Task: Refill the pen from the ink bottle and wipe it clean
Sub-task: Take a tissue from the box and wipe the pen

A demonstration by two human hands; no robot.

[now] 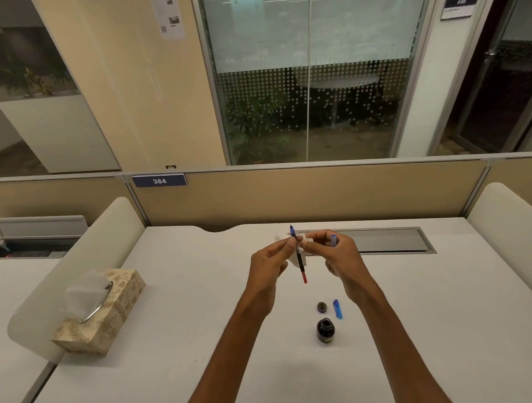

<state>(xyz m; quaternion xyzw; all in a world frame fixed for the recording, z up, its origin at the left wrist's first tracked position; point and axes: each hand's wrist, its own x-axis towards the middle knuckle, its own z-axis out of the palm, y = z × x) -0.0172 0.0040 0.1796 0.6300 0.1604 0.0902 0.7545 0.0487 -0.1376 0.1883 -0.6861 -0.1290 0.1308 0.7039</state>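
Note:
My left hand point(270, 263) pinches the pen's inner section point(300, 263), held nearly upright with its nib up and a red end at the bottom. A white tissue point(303, 249) is bunched around the pen between both hands. My right hand point(339, 254) grips the tissue at the pen and also holds a blue pen barrel point(333, 239) in its fingers. On the white desk point(205, 345) below my hands stands the open dark ink bottle point(325, 330). Its round lid point(322, 306) lies just behind it, beside a blue pen cap point(337, 309).
A patterned tissue box point(109, 313) with a tissue sticking out sits at the left. A grey cable hatch point(385, 240) is set into the desk behind my hands. A tan partition point(289, 196) closes the far edge, with curved white dividers on both sides.

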